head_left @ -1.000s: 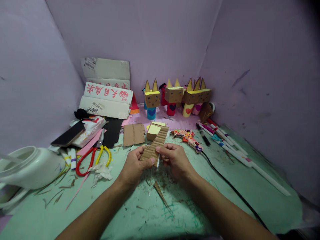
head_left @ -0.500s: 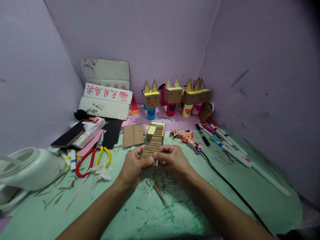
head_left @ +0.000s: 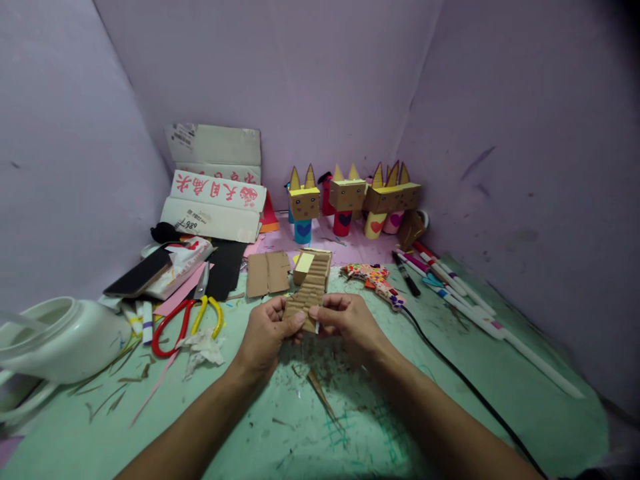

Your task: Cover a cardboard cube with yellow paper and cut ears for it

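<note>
A strip of corrugated cardboard (head_left: 311,293) is held up in front of me, its ridges running crosswise. My left hand (head_left: 270,330) pinches its lower left side, thumb on top. At the lower right edge, my right hand (head_left: 347,325) grips the same strip between thumb and fingers; a small white edge shows there. Just behind the strip's upper end lies a small cardboard box (head_left: 303,267) with a pale yellow patch, partly hidden. Left of that lies a flat cardboard piece (head_left: 267,273).
Scissors (head_left: 187,320) and crumpled tissue (head_left: 204,348) lie left, near a white pot (head_left: 60,340). A patterned glue gun (head_left: 373,277) with a black cord (head_left: 460,380) and several markers (head_left: 460,300) lie right. Cardboard-headed figures (head_left: 304,205) stand behind. Scraps (head_left: 323,393) litter the green tabletop (head_left: 240,427).
The whole view has shifted down slightly. Both hands keep their hold on the cardboard strip, which looks slightly turned, with its lower end a little flatter to view.
</note>
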`<state>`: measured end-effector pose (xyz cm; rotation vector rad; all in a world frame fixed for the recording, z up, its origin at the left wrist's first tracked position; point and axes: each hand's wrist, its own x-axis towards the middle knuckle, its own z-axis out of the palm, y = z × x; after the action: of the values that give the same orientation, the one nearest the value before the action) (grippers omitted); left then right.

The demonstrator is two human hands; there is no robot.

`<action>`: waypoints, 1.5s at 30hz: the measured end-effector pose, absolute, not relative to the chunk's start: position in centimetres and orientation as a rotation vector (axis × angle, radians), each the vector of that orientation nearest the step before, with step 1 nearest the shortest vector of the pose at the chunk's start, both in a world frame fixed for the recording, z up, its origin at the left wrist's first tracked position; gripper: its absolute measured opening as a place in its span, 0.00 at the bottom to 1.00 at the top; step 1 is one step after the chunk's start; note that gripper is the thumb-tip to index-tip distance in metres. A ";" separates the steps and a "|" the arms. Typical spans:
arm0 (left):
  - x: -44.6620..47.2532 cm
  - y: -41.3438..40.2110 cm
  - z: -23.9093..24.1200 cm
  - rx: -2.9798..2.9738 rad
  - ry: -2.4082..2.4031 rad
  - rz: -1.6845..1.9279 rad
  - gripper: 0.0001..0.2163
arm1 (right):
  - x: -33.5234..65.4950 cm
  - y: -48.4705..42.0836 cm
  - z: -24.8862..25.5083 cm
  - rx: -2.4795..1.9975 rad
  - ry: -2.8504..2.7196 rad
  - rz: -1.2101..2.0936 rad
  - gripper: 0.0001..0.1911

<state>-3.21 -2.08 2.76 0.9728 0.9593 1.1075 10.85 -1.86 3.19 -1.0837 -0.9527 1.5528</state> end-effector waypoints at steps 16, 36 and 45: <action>-3.5 -1.5 3.2 0.741 0.928 0.976 0.10 | 10.5 -1.8 3.5 -1.086 -0.770 1.762 0.08; -3.4 -1.6 3.1 0.947 1.005 1.029 0.14 | 10.5 -1.7 2.8 -1.087 -0.891 1.688 0.13; -3.3 -2.3 3.4 1.313 1.167 1.037 0.13 | 10.5 -1.7 2.2 -1.029 -0.832 1.632 0.11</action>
<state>-3.31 -2.26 3.36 1.3128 1.1674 1.0374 10.49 -1.67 2.18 -1.0286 -0.8324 1.6324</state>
